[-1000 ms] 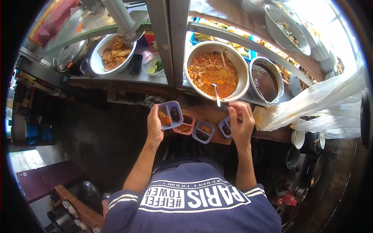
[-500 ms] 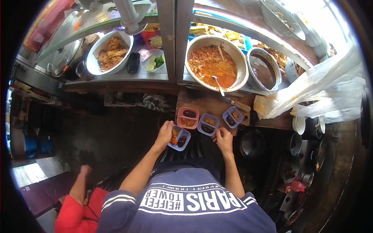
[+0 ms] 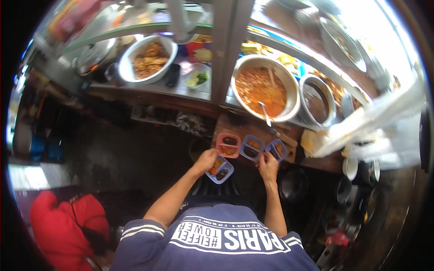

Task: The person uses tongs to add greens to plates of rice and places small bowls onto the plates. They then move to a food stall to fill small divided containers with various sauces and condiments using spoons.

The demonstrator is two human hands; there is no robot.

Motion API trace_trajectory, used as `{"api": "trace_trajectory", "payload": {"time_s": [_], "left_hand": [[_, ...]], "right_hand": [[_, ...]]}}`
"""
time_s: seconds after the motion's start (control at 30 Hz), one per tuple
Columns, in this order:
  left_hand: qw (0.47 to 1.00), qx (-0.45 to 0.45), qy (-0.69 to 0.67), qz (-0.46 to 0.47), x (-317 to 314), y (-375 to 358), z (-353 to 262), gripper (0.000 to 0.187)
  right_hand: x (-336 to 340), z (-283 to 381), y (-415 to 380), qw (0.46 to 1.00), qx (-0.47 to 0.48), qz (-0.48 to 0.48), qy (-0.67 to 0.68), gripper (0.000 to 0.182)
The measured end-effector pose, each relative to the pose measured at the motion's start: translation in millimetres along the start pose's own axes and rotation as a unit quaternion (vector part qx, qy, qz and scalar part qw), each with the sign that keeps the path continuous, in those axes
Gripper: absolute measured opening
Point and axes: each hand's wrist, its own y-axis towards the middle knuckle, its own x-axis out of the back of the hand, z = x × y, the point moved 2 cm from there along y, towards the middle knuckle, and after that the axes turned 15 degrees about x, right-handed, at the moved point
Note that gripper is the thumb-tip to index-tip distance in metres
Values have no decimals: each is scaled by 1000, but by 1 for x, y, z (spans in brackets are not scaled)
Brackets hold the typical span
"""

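The left hand (image 3: 205,161) pinched the near edge of a small lavender two-compartment plastic tray (image 3: 220,168) of orange and dark food, held just below the wooden board (image 3: 235,127). The right hand (image 3: 268,166), fingers curled, touched a second lavender tray (image 3: 251,148) beside a pink plastic tray (image 3: 228,145). Beyond stood a large metal bowl of orange stew (image 3: 263,92).

Your left hand (image 3: 205,160) grips a small purple two-compartment plastic box (image 3: 220,168) of food, below a pink box (image 3: 228,145). Your right hand (image 3: 268,165) touches the purple boxes (image 3: 252,147) on the wooden board (image 3: 235,126), near the big metal curry bowl (image 3: 264,94).
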Motion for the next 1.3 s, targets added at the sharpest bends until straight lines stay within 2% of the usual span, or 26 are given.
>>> {"api": "trace_trajectory", "payload": {"time_s": [0.03, 0.13, 0.23, 0.37, 0.43, 0.5, 0.53, 0.57, 0.7, 0.77, 0.8, 0.83, 0.9, 0.93, 1.0, 1.07, 1.1, 1.17, 1.3], "left_hand": [[1000, 19, 16, -17, -1, 1, 0, 30], [996, -50, 4, -70, -6, -2, -1, 31], [993, -63, 15, -104, -10, -1, 4, 27], [988, -67, -39, -135, -15, -19, 3, 26], [984, 11, -131, -116, -16, -34, 8, 29], [973, -72, -83, -201, -10, -51, 12, 31], [966, -74, -95, -229, -6, -64, 15, 32], [959, -73, -108, -253, -3, -80, 18, 32], [928, -34, -179, -326, 20, -155, 42, 33], [893, -28, -234, -383, 28, -188, 69, 32], [882, -38, -216, -418, 33, -209, 85, 33], [861, -18, -277, -426, 38, -238, 83, 32], [822, -28, -266, -502, 47, -289, 103, 34], [800, -33, -276, -532, 50, -309, 126, 34], [774, -35, -288, -563, 51, -355, 165, 33], [725, 42, -303, -617, 54, -412, 200, 32], [723, 43, -302, -620, 55, -438, 220, 32], [658, 46, -316, -682, 54, -488, 265, 30], [585, 39, -384, -713, 41, -578, 333, 26]], "right_hand": [[-1, -10, 1, 1000, -11, 1, 14, 20], [6, -6, 9, 999, -17, 31, 24, 21], [13, -7, 20, 998, 9, 58, 10, 20], [25, -3, 33, 995, 58, 76, 19, 19], [32, 5, 40, 992, 82, 94, -7, 19], [34, 9, 48, 987, 106, 119, 17, 19], [33, 12, 53, 980, 143, 142, -5, 18], [30, 23, 54, 979, 115, 166, -5, 19], [-5, 69, 48, 955, 194, 224, 5, 20], [-32, 84, 41, 914, 330, 236, -16, 19], [-43, 126, 21, 912, 323, 253, 0, 19], [-60, 136, 12, 905, 319, 280, 7, 18], [-100, 144, -9, 896, 229, 377, 36, 18], [-120, 153, -24, 895, 230, 381, 37, 18], [-160, 174, -64, 850, 272, 448, 55, 18], [-203, 193, -111, 825, 291, 480, 64, 18], [-223, 205, -139, 811, 295, 500, 72, 17], [-260, 230, -200, 788, 281, 536, 109, 17], [-333, 263, -314, 722, 301, 613, 109, 17]]}}
